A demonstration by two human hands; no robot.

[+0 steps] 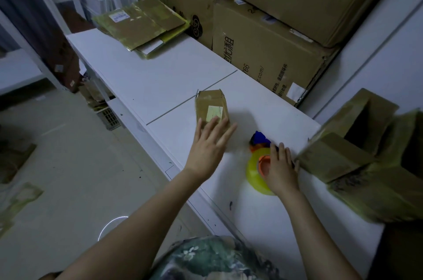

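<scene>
A small brown cardboard box (211, 106) with a pale label lies on the white table (146, 80). My left hand (209, 144) reaches over its near end with straight, spread fingers, touching or just above it. My right hand (280, 168) rests on a tape dispenser with a yellowish tape roll (254, 173), orange core and blue handle (261, 138); its fingers lie over the roll, and how firmly they hold it is hidden.
A heap of flattened, taped cartons (366, 154) crowds the table's right end, touching my right hand. Flat cartons (142, 21) lie at the far end. Large stacked boxes (263, 46) line the back. Metal shelving (45, 16) and floor are to the left.
</scene>
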